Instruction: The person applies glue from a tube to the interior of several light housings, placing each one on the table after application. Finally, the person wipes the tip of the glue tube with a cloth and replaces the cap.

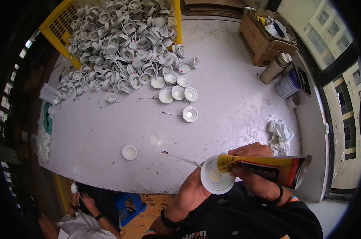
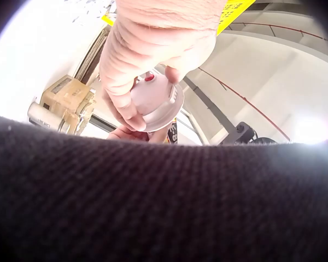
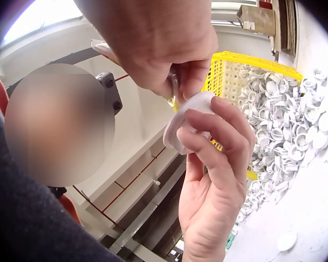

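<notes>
My left hand [image 1: 191, 192] grips a white round LED downlight [image 1: 213, 186] by its rim, its face with a ring of yellow LEDs turned up. A thin cable [image 1: 181, 158] with bare coloured wire ends sticks out from it. The lamp's domed back [image 2: 152, 98], with a red spot, shows between the fingers in the left wrist view. My right hand [image 1: 252, 153] holds a black, yellow and red glue tube [image 1: 268, 169] tilted over the lamp. The tube's yellow nozzle end overlaps the lamp's upper rim; its tip is hidden in the head view.
A yellow crate [image 1: 55, 30] spills a heap of similar downlights [image 1: 120, 44] onto the table [image 1: 108, 119]. Several finished-looking lamps stand before it, and one lamp [image 1: 129, 152] lies alone. At right are a cardboard box [image 1: 256, 40], thermos [image 1: 275, 68], can [image 1: 287, 84] and crumpled plastic [image 1: 280, 137]. Another person [image 1: 85, 215] sits lower left.
</notes>
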The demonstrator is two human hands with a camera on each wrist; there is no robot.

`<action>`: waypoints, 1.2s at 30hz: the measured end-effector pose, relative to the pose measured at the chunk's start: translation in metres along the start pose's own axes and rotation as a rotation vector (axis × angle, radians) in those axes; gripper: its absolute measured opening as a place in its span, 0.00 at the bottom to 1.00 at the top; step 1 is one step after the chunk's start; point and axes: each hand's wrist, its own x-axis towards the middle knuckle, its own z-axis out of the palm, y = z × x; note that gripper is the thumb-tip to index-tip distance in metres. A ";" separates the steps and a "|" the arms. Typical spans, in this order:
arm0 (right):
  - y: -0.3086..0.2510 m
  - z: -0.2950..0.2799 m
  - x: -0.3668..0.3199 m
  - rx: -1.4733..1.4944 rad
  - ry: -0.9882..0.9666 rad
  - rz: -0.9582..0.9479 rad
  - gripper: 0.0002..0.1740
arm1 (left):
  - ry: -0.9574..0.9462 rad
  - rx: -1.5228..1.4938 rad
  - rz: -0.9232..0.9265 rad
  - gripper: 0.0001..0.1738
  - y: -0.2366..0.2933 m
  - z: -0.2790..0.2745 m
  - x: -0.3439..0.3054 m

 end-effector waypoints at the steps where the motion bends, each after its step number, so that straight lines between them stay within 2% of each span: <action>1: 0.001 0.000 0.000 0.018 -0.001 -0.008 0.14 | 0.001 0.007 0.000 0.32 0.000 0.000 0.000; 5: 0.005 0.003 0.000 0.020 0.023 -0.024 0.14 | -0.009 0.002 0.007 0.32 -0.001 -0.002 0.000; 7: 0.006 0.002 0.002 -0.110 0.006 -0.102 0.15 | -0.008 0.017 0.006 0.32 -0.001 -0.001 0.000; 11: 0.002 -0.005 0.005 -0.320 -0.040 -0.115 0.14 | 0.032 0.030 0.008 0.31 0.001 -0.002 -0.001; 13: 0.000 -0.006 0.005 -0.395 -0.020 -0.224 0.14 | 0.033 0.029 0.042 0.31 0.001 -0.003 -0.002; 14: -0.004 -0.006 0.004 -0.396 -0.011 -0.225 0.14 | 0.029 0.033 0.035 0.31 0.002 -0.002 -0.003; 16: -0.014 -0.005 0.002 -0.467 0.018 -0.063 0.14 | 0.172 0.203 0.124 0.30 0.002 0.000 -0.004; 19: -0.016 -0.001 0.001 -0.480 0.085 -0.173 0.14 | 0.171 0.174 0.170 0.30 0.003 -0.001 -0.006; 21: -0.028 -0.006 0.008 -0.524 0.035 -0.176 0.14 | 0.154 0.117 0.192 0.29 0.004 -0.001 -0.006; 23: -0.045 -0.010 0.022 -0.656 -0.461 0.273 0.13 | 0.139 0.057 0.216 0.29 0.003 -0.001 -0.006; 24: -0.044 -0.013 0.017 -0.527 -0.380 0.016 0.12 | 0.163 0.052 0.226 0.29 0.002 -0.002 -0.006; 25: -0.041 -0.009 0.012 -0.526 -0.380 0.014 0.12 | 0.186 0.046 0.237 0.29 0.002 -0.003 -0.005; 27: -0.032 0.000 0.001 -0.038 -0.104 0.228 0.11 | 0.164 0.047 0.223 0.29 0.001 -0.003 -0.004; 29: -0.026 0.004 0.003 0.031 -0.128 0.294 0.12 | 0.145 0.047 0.209 0.29 0.000 -0.004 0.000; 31: -0.015 0.010 0.004 0.251 -0.068 0.404 0.11 | 0.023 0.020 0.174 0.30 -0.001 -0.008 0.003; 33: -0.005 0.017 0.007 0.330 -0.040 0.349 0.11 | 0.032 0.038 0.145 0.31 -0.002 -0.006 0.006; 35: 0.001 0.022 0.009 0.234 0.094 0.178 0.10 | -0.024 0.104 0.156 0.32 -0.004 0.000 0.011; 36: 0.004 0.022 0.009 0.242 0.121 0.191 0.12 | -0.046 0.106 0.151 0.31 -0.003 -0.001 0.010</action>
